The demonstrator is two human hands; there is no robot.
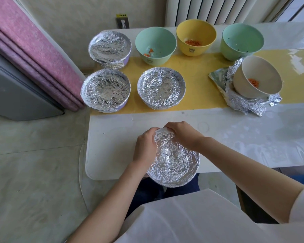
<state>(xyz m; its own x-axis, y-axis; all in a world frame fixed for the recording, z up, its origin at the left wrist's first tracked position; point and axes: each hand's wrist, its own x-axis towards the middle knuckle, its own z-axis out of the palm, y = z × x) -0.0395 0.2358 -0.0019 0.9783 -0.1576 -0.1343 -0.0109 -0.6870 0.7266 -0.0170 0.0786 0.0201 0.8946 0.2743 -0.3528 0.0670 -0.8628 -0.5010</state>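
Where the foil-covered bowl (175,160) sits: at the near edge of the tabletop (112,141), its near part jutting past that edge above the person's dark-trousered lap; whether its base rests on the surface cannot be told.
Cover: crinkled silver foil spans the whole mouth, sags a little in the middle and is folded down around the rim.
Left grip (145,146): clenched on the foil at the far-left rim, fingers curled over the edge, fingertips hidden.
Right grip (182,134): grasping the foil at the far rim, knuckles up, fingers bent down over the edge.
Between the grips: only a small gap; they nearly meet at the rim's farthest point.
Wrapped bowls: three more, each sealed with foil, at far left (110,46), middle left (105,89) and just beside it to the right (161,87).
Open bowls: a back row of a mint bowl (155,45) with a few orange bits, a yellow bowl (196,36) holding orange pieces, and a green bowl (242,41).
Cream bowl (257,77): tilted toward the camera, orange pieces inside, resting on a crumpled foil sheet (244,102) that climbs its left side.
Yellow strip (191,71): runs across the tabletop under the middle row.
Surroundings: pink curtain (25,46) at left, white radiator (218,9) behind, wall socket (122,21) beside it.
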